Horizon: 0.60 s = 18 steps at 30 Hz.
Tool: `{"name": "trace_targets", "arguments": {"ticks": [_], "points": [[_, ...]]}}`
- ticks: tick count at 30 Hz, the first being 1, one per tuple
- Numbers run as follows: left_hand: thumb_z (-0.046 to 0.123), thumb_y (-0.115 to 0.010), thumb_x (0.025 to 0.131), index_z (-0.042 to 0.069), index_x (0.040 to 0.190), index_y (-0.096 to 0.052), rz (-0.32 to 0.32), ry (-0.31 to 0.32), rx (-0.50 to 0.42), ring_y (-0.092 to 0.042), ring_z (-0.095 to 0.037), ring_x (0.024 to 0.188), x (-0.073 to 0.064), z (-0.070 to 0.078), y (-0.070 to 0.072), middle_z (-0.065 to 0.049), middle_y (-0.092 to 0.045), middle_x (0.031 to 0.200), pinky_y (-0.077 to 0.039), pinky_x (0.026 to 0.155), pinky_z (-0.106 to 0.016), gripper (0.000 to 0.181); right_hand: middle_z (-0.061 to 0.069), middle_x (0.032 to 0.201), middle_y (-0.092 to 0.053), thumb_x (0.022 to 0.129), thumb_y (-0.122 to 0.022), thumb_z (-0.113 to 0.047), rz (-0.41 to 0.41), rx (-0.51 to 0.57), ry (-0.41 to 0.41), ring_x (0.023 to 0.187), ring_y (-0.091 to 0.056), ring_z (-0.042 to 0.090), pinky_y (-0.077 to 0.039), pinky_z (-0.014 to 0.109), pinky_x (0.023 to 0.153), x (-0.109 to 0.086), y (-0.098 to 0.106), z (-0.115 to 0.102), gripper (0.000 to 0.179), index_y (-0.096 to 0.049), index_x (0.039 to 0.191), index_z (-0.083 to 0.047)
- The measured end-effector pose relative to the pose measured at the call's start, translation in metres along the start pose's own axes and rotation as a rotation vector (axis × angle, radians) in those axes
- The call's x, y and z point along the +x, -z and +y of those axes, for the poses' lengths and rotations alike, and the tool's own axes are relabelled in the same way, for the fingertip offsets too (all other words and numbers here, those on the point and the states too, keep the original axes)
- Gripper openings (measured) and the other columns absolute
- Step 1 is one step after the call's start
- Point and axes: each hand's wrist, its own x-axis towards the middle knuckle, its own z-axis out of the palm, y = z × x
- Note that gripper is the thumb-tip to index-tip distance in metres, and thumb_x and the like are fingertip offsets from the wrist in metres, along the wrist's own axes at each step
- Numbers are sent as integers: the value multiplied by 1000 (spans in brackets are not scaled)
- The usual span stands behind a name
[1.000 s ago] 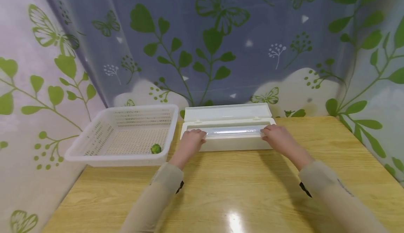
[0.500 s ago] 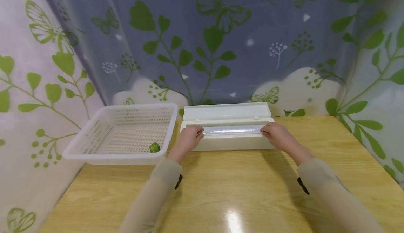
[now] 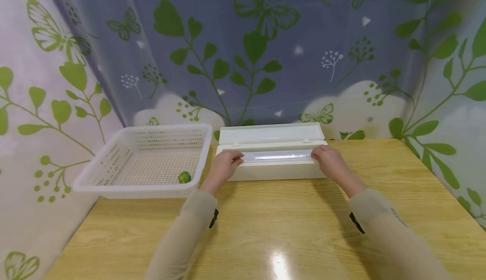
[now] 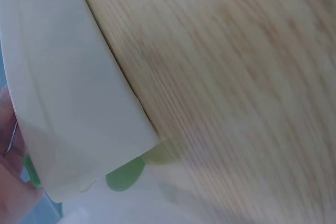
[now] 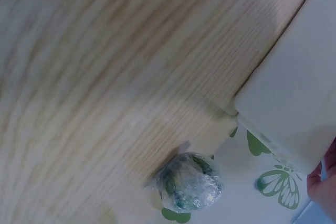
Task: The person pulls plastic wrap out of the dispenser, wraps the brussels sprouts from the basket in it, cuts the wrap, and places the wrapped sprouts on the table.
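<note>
A long white cling film dispenser box [image 3: 281, 172] stands at the back of the table, its lid [image 3: 271, 133] tilted up. Clear, shiny cling film [image 3: 277, 157] stretches along its opening. My left hand [image 3: 225, 165] pinches the film at the left end, thumb and fingers together over the front rim. At the right end my right hand [image 3: 331, 162] pinches it the same way. Both wrist views show mostly the box front, with the left fingers [image 4: 6, 124] and right fingers [image 5: 316, 182] at its top edge.
Left of the box is a white slotted basket [image 3: 140, 190] with one small round green vegetable [image 3: 184, 177] inside. The right wrist view shows a green ball wrapped in clear film [image 5: 190, 183] on the wooden table [image 3: 281, 225]. Patterned curtains [image 3: 212, 39] hang behind.
Both hands stay at the ends of the film. The left fingers have turned slightly, from lying over the film's end to a clearer pinch. The head view has shifted a little.
</note>
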Motion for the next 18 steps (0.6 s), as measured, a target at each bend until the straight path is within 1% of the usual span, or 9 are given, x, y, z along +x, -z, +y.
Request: {"name": "trace_targets", "arguments": {"ticks": [1, 3, 5, 6, 8, 10, 12, 14, 18], "points": [[13, -61, 83, 8, 95, -66, 3, -5, 5, -60, -18, 77, 1, -1, -1, -3, -66, 86, -47, 68, -30, 14, 13, 82, -59, 83, -56, 3, -5, 14, -10, 80, -55, 32, -43, 46, 69, 0, 0, 0, 5, -60, 85, 2], [11, -61, 83, 9, 98, -64, 12, -42, 46, -61, -19, 75, 2, -1, -2, -4, -66, 85, -47, 66, -31, 15, 16, 86, -60, 83, -55, 3, -11, 39, -31, 82, -55, 33, -43, 46, 71, 0, -1, -1, 7, -60, 88, 3], [9, -60, 83, 8, 97, -60, 28, -116, 125, -60, -21, 72, 3, -2, -2, -5, -65, 84, -47, 63, -32, 14, 17, 87, -59, 84, -54, 5, -9, 54, -42, 82, -55, 34, -43, 45, 70, 1, -1, -2, 8, -58, 91, 4], [4, -60, 82, 8, 95, -58, 37, -154, 162, -60, -21, 70, 4, -2, -2, -5, -64, 82, -47, 61, -31, 14, 17, 86, -59, 83, -53, 6, -5, 52, -40, 80, -54, 33, -43, 45, 69, 1, -2, -2, 9, -57, 91, 4], [-4, -59, 79, 9, 88, -56, 59, -228, 260, -57, -21, 67, 4, -3, -2, -4, -61, 80, -45, 58, -30, 16, 16, 83, -57, 82, -51, 11, 0, 33, -12, 75, -53, 31, -43, 42, 65, 3, -3, -2, 11, -54, 89, 3], [-10, -59, 74, 8, 82, -58, 79, -279, 333, -54, -20, 67, 5, -4, -1, -4, -57, 79, -44, 56, -29, 20, 12, 77, -53, 77, -49, 18, 11, 4, 37, 69, -50, 27, -41, 39, 60, 4, -3, -2, 19, -52, 81, 0], [-14, -58, 70, 9, 77, -62, 96, -299, 374, -52, -19, 69, 6, -4, 1, -4, -54, 80, -43, 55, -28, 24, 10, 74, -49, 72, -47, 23, 30, -17, 87, 67, -47, 26, -41, 37, 60, 5, -2, -2, 26, -52, 76, -3], [-13, -59, 71, 9, 77, -66, 112, -304, 392, -53, -20, 73, 8, -3, 3, -5, -53, 82, -44, 56, -28, 23, 9, 74, -48, 69, -48, 23, 51, -43, 131, 68, -47, 26, -42, 37, 62, 5, 0, -1, 28, -56, 74, -3], [-6, -60, 74, 6, 81, -69, 127, -307, 372, -55, -21, 75, 12, -1, 7, -6, -56, 84, -46, 54, -29, 17, 11, 77, -51, 73, -57, 12, 103, -80, 182, 70, -51, 27, -44, 39, 63, 8, 4, 0, 15, -63, 81, 1]]}}
